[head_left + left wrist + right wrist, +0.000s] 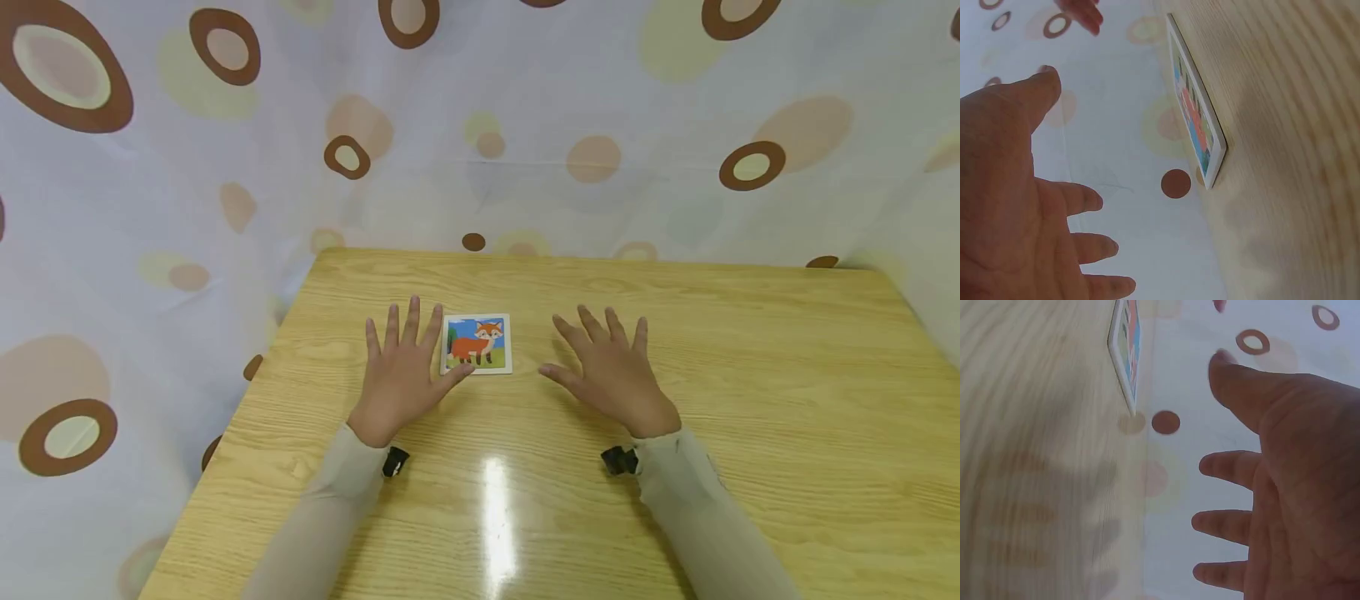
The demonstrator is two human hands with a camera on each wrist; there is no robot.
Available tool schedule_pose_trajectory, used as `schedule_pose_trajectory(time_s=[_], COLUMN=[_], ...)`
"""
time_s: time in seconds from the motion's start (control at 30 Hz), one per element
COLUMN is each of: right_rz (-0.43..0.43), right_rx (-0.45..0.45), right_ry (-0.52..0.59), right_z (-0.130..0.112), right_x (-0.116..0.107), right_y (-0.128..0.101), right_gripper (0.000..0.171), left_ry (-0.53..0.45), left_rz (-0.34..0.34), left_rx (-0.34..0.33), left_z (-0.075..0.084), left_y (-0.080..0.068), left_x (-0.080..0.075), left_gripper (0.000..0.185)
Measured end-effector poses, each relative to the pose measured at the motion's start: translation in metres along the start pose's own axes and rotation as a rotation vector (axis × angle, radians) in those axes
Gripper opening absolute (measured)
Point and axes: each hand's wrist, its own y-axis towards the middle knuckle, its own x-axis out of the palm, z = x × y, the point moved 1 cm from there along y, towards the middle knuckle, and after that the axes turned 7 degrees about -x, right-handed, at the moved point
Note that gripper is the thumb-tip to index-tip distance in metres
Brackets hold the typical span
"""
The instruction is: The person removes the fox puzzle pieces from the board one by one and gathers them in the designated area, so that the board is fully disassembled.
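A small square picture puzzle with a white border (477, 343) lies flat on the wooden table, showing an orange fox on grass under blue sky. My left hand (400, 379) is held above the table just left of it, fingers spread, the thumb overlapping its lower edge in the head view. To the right of the puzzle hovers my right hand (617, 377), palm down with spread fingers and nothing in it. Both wrist views show a gap between each hand and the table; the left wrist view shows the puzzle (1200, 119) side-on.
The light wooden table (787, 375) extends to both sides, its far edge against a white curtain (540, 108) with brown and beige circles. More of the curtain hangs along the table's left side. A black wrist device (619, 460) sits at each sleeve cuff.
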Motion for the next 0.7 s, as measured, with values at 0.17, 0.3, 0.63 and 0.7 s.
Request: schedule_pose_trajectory(time_s=[0.17,0.3,0.63,0.7], right_rz=[-0.045,-0.104,-0.216,-0.222], right_rx=[-0.046,-0.081,-0.133,-0.129], right_ry=[-0.004,0.036,0.195,0.218], right_z=[-0.012,-0.02,-0.033,-0.033], right_x=[0.005,0.012,0.029,0.031], right_y=[0.029,0.052,0.091,0.091], right_gripper=[0.081,0.082,0.076,0.076], left_ry=[0.001,0.01,0.103,0.108], left_rz=[-0.049,-0.109,-0.19,-0.209], left_rx=[0.042,0.088,0.172,0.179], left_z=[-0.003,-0.005,-0.003,-0.002], left_y=[0.017,0.033,0.062,0.064], left_x=[-0.001,0.002,0.007,0.008], left_gripper=[0.096,0.09,0.07,0.066])
